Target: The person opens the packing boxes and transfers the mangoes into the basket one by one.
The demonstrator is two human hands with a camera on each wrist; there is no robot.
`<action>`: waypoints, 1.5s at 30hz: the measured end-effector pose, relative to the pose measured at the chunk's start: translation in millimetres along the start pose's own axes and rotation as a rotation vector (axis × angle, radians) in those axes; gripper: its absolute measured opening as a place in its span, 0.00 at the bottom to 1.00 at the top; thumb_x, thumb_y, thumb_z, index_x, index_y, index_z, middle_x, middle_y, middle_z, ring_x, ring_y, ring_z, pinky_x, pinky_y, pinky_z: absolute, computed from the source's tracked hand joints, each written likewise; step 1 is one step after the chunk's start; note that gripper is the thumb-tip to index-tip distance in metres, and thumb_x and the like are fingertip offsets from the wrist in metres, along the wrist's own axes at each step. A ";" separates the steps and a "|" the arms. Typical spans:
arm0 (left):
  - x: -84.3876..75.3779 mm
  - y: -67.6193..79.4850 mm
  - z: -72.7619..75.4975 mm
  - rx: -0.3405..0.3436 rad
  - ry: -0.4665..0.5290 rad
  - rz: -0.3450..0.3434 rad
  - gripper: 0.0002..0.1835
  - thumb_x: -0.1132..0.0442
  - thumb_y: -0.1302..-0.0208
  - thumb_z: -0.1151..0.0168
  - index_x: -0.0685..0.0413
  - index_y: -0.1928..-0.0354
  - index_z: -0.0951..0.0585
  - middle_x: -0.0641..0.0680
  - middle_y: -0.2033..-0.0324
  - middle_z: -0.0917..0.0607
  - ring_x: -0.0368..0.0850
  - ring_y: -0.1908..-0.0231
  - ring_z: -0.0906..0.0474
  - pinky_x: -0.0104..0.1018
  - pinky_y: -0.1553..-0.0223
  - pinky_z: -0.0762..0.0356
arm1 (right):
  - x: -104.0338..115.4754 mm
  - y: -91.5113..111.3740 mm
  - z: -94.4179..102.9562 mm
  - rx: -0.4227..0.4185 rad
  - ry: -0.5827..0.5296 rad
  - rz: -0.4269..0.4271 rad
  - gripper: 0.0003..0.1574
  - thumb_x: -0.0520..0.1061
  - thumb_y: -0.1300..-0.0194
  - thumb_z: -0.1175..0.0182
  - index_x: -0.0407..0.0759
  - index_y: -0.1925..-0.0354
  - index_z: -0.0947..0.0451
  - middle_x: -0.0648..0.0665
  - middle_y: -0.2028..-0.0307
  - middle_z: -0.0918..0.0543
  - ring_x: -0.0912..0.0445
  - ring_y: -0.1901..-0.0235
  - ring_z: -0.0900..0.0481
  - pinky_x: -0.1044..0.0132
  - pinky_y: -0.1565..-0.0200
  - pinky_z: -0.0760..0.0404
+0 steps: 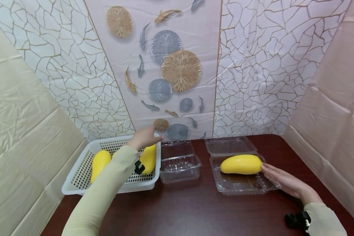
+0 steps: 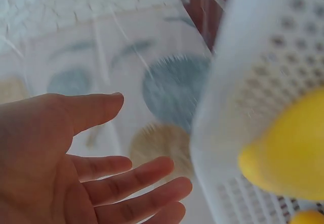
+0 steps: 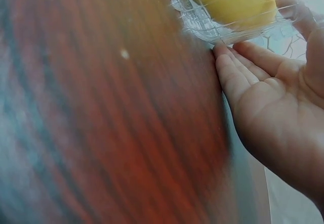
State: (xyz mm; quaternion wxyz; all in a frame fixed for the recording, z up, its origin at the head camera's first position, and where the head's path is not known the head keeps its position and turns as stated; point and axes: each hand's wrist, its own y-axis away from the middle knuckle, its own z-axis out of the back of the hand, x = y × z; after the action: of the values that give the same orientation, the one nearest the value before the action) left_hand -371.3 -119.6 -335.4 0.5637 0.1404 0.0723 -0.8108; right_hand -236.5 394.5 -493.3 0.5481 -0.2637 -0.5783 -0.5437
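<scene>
A yellow mango (image 1: 242,164) lies lengthwise in the base of a clear plastic clamshell box (image 1: 239,188), whose lid (image 1: 231,146) is folded back. My right hand (image 1: 284,180) is at the right side of this box, its fingers straight against the outer edge and the thumb near the mango's end. My left hand (image 1: 145,137) is raised over the back right corner of a white slotted basket (image 1: 112,190), fingers spread and holding nothing. Yellow mangoes, one at the left (image 1: 100,164) and one at the right (image 1: 148,160), lie in the basket, partly hidden by my left arm.
Between the basket and the box stands another clear plastic clamshell (image 1: 180,175), its lid tipped back. All of them stand on a dark red-brown wooden table (image 1: 177,209). Patterned cloth (image 1: 253,82) hangs behind the table, with beige cloth walls at both sides.
</scene>
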 end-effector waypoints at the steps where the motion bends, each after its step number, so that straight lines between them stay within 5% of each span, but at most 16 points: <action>1: -6.1 -1.5 -0.3 0.000 -0.019 -0.017 0.40 0.44 0.28 0.42 0.65 0.25 0.38 0.65 0.31 0.30 0.63 0.35 0.30 0.56 0.36 0.31 | -0.2 0.3 0.1 0.002 -0.001 -0.002 0.52 0.61 0.18 0.64 0.27 0.25 0.79 0.23 0.25 0.71 0.27 0.27 0.69 0.34 0.30 0.62; 7: -43.2 -7.7 -3.2 0.027 -0.028 -0.069 0.44 0.41 0.28 0.44 0.62 0.22 0.44 0.63 0.32 0.28 0.59 0.38 0.25 0.54 0.38 0.29 | 1.0 1.9 0.9 0.001 0.009 -0.016 0.54 0.63 0.19 0.64 0.28 0.25 0.80 0.24 0.25 0.71 0.28 0.27 0.68 0.36 0.29 0.61; 14: -80.8 -18.2 -12.2 -0.019 -0.054 -0.141 0.42 0.41 0.30 0.41 0.58 0.24 0.39 0.61 0.36 0.23 0.58 0.40 0.23 0.53 0.41 0.25 | 1.7 1.4 -0.4 0.002 0.004 0.015 0.53 0.62 0.18 0.64 0.27 0.25 0.80 0.24 0.25 0.71 0.29 0.26 0.69 0.37 0.29 0.62; 19: -102.6 -23.3 -19.0 0.010 -0.039 -0.210 0.39 0.43 0.29 0.42 0.58 0.25 0.38 0.61 0.38 0.21 0.57 0.41 0.22 0.52 0.42 0.24 | 2.0 -0.1 -1.9 -0.004 0.000 0.020 0.53 0.61 0.18 0.63 0.27 0.25 0.79 0.24 0.25 0.71 0.28 0.27 0.68 0.35 0.29 0.62; 34: -137.3 -26.8 -55.3 0.090 -0.026 -0.335 0.34 0.45 0.26 0.43 0.53 0.26 0.34 0.55 0.31 0.28 0.51 0.36 0.27 0.46 0.39 0.27 | 1.1 -0.1 -0.5 -0.012 0.003 0.005 0.52 0.61 0.18 0.63 0.28 0.25 0.79 0.23 0.25 0.72 0.28 0.27 0.69 0.35 0.29 0.62; 45: -160.3 -25.8 -97.3 0.113 -0.016 -0.419 0.37 0.37 0.29 0.44 0.49 0.26 0.33 0.54 0.30 0.30 0.48 0.35 0.28 0.42 0.39 0.26 | 2.9 0.2 -2.3 -0.006 0.008 -0.009 0.53 0.62 0.18 0.63 0.29 0.24 0.79 0.24 0.25 0.72 0.29 0.26 0.68 0.35 0.30 0.63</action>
State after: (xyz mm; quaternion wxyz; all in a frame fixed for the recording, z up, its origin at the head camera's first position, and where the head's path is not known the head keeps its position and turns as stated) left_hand -329.1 59.6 -379.3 0.3748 0.1470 0.0500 -0.9140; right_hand -236.3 391.6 -490.9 0.5471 -0.2607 -0.5757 -0.5488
